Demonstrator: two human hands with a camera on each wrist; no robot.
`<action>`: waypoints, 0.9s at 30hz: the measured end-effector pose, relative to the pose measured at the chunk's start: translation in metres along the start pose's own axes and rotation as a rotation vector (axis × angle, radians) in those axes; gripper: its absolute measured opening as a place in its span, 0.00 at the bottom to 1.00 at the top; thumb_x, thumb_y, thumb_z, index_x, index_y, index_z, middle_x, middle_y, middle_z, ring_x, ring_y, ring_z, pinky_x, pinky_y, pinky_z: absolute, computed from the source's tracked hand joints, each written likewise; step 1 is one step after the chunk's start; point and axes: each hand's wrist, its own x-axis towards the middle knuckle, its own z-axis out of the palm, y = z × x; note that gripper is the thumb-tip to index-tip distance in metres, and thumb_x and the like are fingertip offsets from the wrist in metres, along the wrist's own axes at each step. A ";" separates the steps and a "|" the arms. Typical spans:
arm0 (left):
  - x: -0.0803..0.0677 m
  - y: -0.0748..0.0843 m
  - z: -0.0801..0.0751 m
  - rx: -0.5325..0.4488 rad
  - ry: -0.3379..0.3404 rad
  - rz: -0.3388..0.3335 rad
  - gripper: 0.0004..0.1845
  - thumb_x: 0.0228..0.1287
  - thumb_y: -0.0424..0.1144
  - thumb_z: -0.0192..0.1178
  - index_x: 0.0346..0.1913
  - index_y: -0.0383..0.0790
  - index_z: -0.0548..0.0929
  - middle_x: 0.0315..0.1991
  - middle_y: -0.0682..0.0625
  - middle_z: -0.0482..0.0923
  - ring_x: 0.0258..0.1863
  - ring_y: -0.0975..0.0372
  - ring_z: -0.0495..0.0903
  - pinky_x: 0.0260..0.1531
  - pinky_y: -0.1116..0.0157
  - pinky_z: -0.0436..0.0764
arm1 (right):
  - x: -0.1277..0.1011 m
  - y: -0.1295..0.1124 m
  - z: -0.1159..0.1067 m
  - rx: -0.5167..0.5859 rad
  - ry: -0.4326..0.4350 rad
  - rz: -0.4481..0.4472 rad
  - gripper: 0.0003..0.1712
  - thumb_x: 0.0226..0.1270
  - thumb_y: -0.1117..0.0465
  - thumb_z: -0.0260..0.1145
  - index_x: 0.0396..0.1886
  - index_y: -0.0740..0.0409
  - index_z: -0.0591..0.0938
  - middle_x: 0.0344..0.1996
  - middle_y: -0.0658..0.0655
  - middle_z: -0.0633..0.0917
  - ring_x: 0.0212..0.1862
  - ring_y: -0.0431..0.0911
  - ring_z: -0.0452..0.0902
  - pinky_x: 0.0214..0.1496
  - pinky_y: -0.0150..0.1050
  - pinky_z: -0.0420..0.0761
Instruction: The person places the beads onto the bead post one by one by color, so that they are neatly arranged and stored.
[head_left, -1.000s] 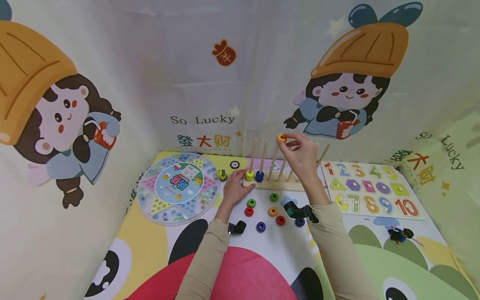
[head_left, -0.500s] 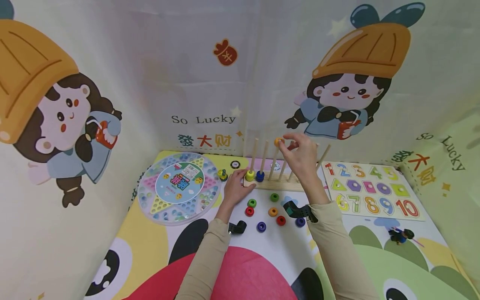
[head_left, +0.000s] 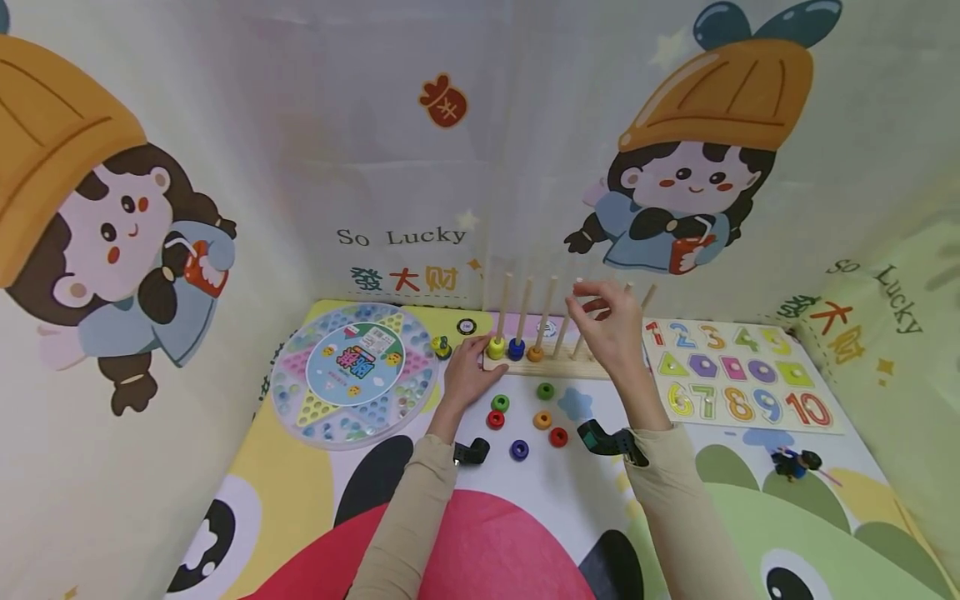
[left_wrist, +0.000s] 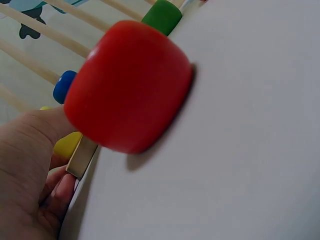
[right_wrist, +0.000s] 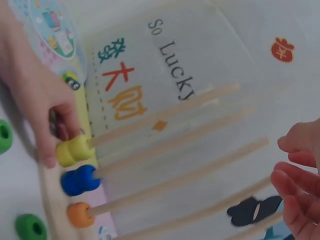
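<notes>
head view: right hand (head_left: 611,325) hovers empty, fingers parted; left hand (head_left: 469,375) seemingly pinches the peg rack (head_left: 551,368).

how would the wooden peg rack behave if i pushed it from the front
The peg rack would probably slide rather than roll, since its base looks long and flat. Its tall, thin pegs might make it tip backward if pushed high. The left hand, gripping one end, would likely steady it.

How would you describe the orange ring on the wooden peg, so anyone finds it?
Find the long pale wooden base with thin wooden pegs. On the third peg from the left sits the orange ring, beside the blue rings. No other visible threaded ring is orange.
</notes>
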 end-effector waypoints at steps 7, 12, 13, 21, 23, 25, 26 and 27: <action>0.001 -0.002 0.001 -0.019 0.014 0.006 0.37 0.56 0.50 0.70 0.69 0.43 0.73 0.64 0.43 0.72 0.58 0.50 0.73 0.52 0.52 0.75 | -0.030 0.023 0.000 0.004 -0.086 0.107 0.11 0.63 0.65 0.70 0.44 0.65 0.86 0.40 0.62 0.87 0.38 0.53 0.82 0.36 0.33 0.78; 0.001 -0.002 0.001 -0.026 0.004 0.004 0.37 0.57 0.50 0.70 0.69 0.43 0.73 0.65 0.42 0.71 0.58 0.50 0.73 0.51 0.53 0.76 | -0.047 0.033 0.004 0.037 -0.129 0.187 0.10 0.63 0.66 0.70 0.43 0.65 0.86 0.38 0.62 0.87 0.38 0.53 0.83 0.36 0.28 0.77; 0.001 -0.002 0.001 -0.024 0.002 0.003 0.37 0.57 0.50 0.70 0.69 0.43 0.73 0.65 0.43 0.71 0.58 0.50 0.73 0.51 0.53 0.76 | -0.050 0.035 0.004 0.040 -0.142 0.193 0.10 0.62 0.66 0.70 0.43 0.66 0.86 0.38 0.62 0.87 0.38 0.53 0.83 0.36 0.28 0.77; 0.002 -0.002 0.002 -0.039 0.021 0.007 0.37 0.56 0.50 0.71 0.69 0.45 0.73 0.65 0.43 0.72 0.55 0.51 0.74 0.47 0.55 0.78 | -0.073 0.047 0.013 0.037 -0.327 0.178 0.11 0.63 0.67 0.70 0.44 0.66 0.85 0.37 0.60 0.87 0.39 0.53 0.84 0.39 0.41 0.83; 0.002 -0.002 0.002 -0.043 0.020 0.008 0.37 0.56 0.50 0.71 0.69 0.45 0.73 0.65 0.43 0.71 0.55 0.52 0.75 0.46 0.56 0.78 | -0.078 0.050 0.014 0.039 -0.401 0.189 0.11 0.63 0.67 0.69 0.45 0.66 0.85 0.37 0.58 0.87 0.40 0.52 0.84 0.41 0.42 0.83; 0.002 -0.003 0.002 -0.046 0.015 0.006 0.37 0.56 0.50 0.71 0.69 0.45 0.73 0.65 0.43 0.71 0.55 0.52 0.75 0.46 0.56 0.78 | -0.082 0.051 0.015 0.049 -0.467 0.198 0.11 0.63 0.67 0.69 0.45 0.67 0.85 0.37 0.58 0.88 0.41 0.51 0.83 0.42 0.43 0.83; 0.002 -0.003 0.002 -0.046 0.016 0.006 0.37 0.56 0.50 0.71 0.69 0.45 0.73 0.65 0.43 0.71 0.55 0.52 0.75 0.47 0.56 0.78 | -0.084 0.053 0.016 0.057 -0.494 0.198 0.11 0.63 0.68 0.69 0.45 0.67 0.85 0.38 0.58 0.88 0.41 0.51 0.83 0.42 0.43 0.83; 0.002 -0.003 0.002 -0.042 0.016 0.006 0.37 0.57 0.50 0.71 0.69 0.45 0.73 0.65 0.43 0.71 0.56 0.52 0.74 0.48 0.56 0.78 | -0.086 0.054 0.017 0.063 -0.519 0.196 0.11 0.63 0.68 0.69 0.44 0.67 0.85 0.38 0.59 0.88 0.41 0.51 0.83 0.42 0.44 0.83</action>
